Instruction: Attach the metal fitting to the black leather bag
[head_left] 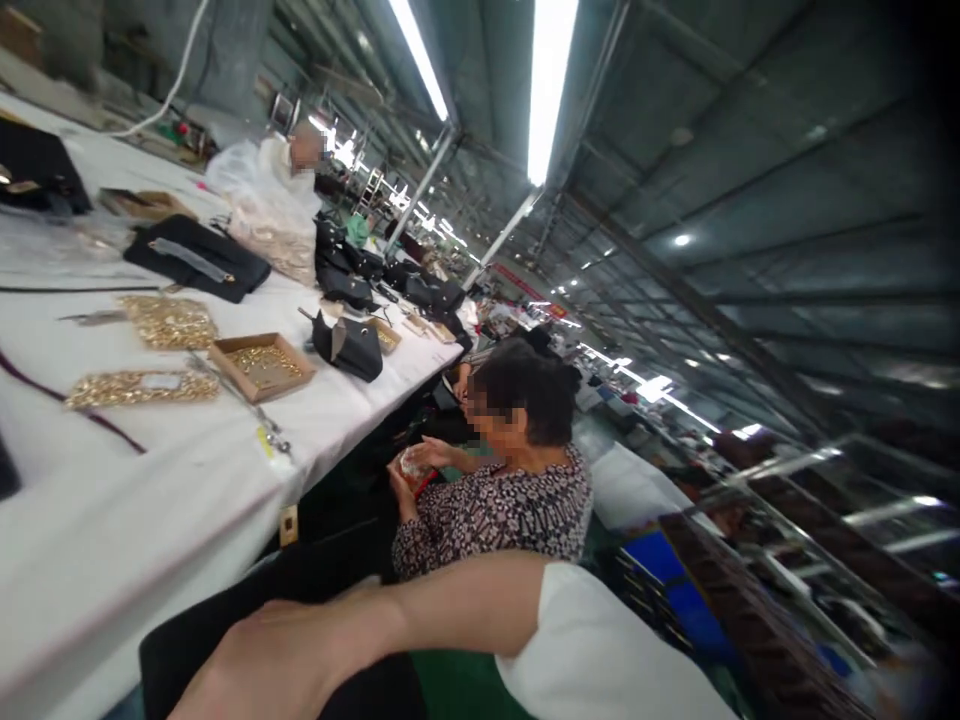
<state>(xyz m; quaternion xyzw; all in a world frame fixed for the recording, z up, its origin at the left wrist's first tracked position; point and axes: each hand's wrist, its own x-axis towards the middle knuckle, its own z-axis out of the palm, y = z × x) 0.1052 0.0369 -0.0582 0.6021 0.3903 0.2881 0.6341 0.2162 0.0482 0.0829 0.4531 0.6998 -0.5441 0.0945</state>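
Our right hand [262,660] lies blurred over one black bag [176,645], fingers cut off; open or closed, we cannot tell

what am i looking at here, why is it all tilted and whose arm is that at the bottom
There is no machine here. A person wears one camera on the head, and this single picture is what it sees. The head is turned and tipped, so the room looks slanted.

The bare arm at the bottom is the wearer's own, probably the right one. Its hand lies over something black, but it is too blurred to show the fingers or any grip. The other hand is out of view.

On the white table lie heaps of small gold parts, a cardboard box holding more of them, and black bags.

The seated person in a patterned top is a co-worker, holding something small in both hands.
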